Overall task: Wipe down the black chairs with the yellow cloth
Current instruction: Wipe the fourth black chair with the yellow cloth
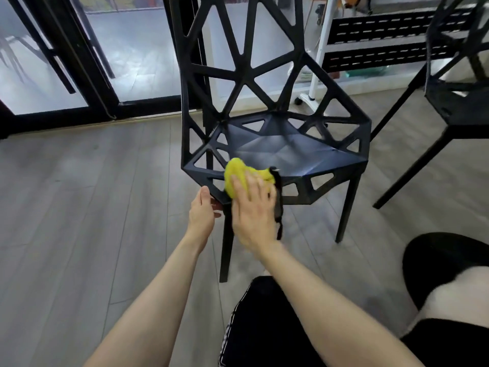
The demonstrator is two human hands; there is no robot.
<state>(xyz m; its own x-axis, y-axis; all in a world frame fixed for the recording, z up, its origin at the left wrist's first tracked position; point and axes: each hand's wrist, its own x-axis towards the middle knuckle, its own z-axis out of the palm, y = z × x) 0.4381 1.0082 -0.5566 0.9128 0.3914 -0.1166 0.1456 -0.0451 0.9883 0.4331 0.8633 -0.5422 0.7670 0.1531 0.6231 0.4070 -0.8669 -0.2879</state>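
The black chair (285,152) stood at centre on the grey plank floor (92,194), its backrest toward the far side. The yellow cloth (236,170) lay bunched on the near-left corner of the seat, draped over the front edge. The right hand (252,210) lay flat on the cloth, fingers extended and slightly spread, pressing it against the seat rim; the hand was motion-blurred. The left hand (202,210) gripped the chair frame just left of the cloth, above the near-left leg, thumb on top and fingers curled underneath. A second black chair (455,102) stood at right, well apart. A white rack (321,49) stood at far right, glass doors (137,49) at far left.
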